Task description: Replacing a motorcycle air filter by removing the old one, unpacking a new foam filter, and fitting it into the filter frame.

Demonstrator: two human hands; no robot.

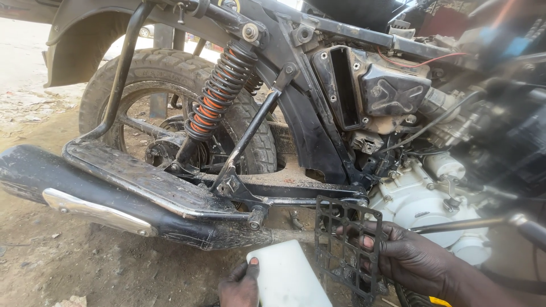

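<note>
Standing on dirt ground [85, 267], the stripped motorcycle [318, 113] fills the view, open ground below its exhaust [114, 199]. Right hand [409, 256] grips a black grid plate [347, 250] by the engine; left hand [240, 284] pinches a white plastic container [287, 278].

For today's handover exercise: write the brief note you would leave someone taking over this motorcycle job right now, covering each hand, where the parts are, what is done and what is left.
Left hand: grips the edge of a white plastic container, low in front of the exhaust.
Right hand: fingers through a black grid-shaped guard, held beside the engine case.
Done: side covers look removed; frame, air box and wiring are exposed.
Left: the guard looks loose in the hand, not bolted on; whether it is going on or coming off cannot be told.
</note>
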